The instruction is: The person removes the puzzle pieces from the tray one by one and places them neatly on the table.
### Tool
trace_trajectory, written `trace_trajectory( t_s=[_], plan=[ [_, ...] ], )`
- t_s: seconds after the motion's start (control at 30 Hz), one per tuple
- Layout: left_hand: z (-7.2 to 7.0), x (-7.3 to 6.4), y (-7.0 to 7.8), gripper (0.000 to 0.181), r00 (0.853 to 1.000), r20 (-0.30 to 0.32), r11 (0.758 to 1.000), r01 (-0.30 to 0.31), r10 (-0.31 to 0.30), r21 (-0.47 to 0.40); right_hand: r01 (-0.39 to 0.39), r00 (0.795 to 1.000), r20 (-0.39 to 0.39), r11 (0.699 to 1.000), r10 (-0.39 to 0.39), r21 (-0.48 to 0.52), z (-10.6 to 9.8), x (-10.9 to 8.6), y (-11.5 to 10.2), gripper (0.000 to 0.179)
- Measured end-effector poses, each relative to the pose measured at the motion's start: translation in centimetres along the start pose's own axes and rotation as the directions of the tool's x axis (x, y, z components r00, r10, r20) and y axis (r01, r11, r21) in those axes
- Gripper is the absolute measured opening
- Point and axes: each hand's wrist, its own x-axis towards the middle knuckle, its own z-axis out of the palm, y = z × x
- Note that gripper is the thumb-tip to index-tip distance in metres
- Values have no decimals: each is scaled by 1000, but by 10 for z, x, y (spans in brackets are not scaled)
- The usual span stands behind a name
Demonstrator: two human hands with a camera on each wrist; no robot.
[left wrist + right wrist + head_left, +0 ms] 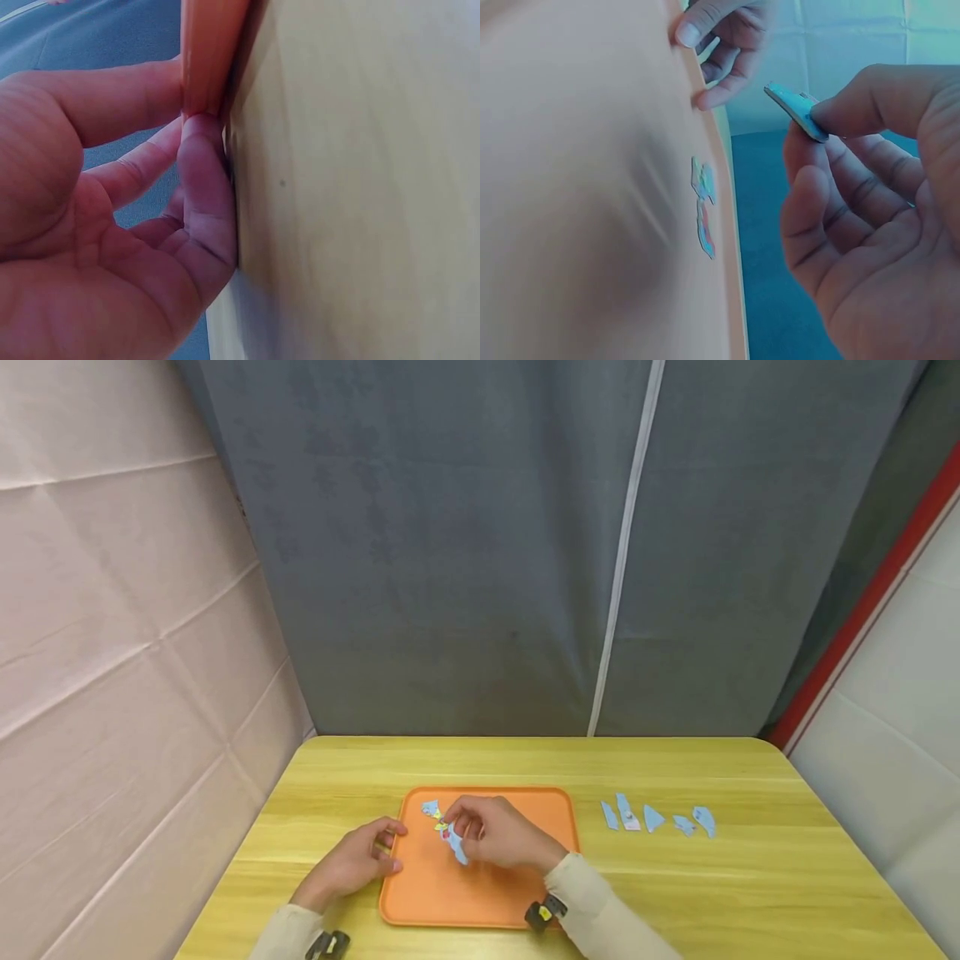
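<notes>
Between thumb and fingers, my right hand pinches a light blue puzzle piece above the orange tray. The right wrist view shows the held piece tilted, raised off the tray, partly covered by the thumb. Small printed puzzle pieces in blue and yellow lie near the tray's upper left corner, beside the right fingertips. My left hand holds the tray's left rim. In the left wrist view its thumb and a curled finger touch the rim.
To the right of the tray, several loose light blue pieces lie in a rough row on the yellow wooden table. A grey curtain hangs behind the table. Pale cloth walls flank the sides.
</notes>
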Motion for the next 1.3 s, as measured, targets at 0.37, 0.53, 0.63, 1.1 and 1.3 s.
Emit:
trace_trajectory(
  t_s=[0.37, 0.53, 0.63, 1.1, 1.3],
  plan=[
    [-1, 0, 0, 47, 1000, 5, 1000, 7, -7, 4, -41, 998, -57, 999, 41, -10, -17, -20, 3, 39],
    [-2, 0, 0, 48, 1000, 12, 1000, -1, 1, -4, -57, 995, -78, 998, 60, 30, -23, -27, 6, 37],
    [-2, 0, 0, 48, 1000, 17, 1000, -9, 9, -2, -75, 992, -93, 996, 80, 57, -26, -30, 7, 35],
    [-3, -2, 0, 48, 999, 29, 1000, -26, 25, 16, -49, 989, -135, 995, 60, 83, -40, -48, 6, 29],
    [-4, -2, 0, 47, 999, 32, 999, -33, 32, 18, -42, 983, -177, 998, 51, 53, -48, -58, 9, 29]
  ],
)
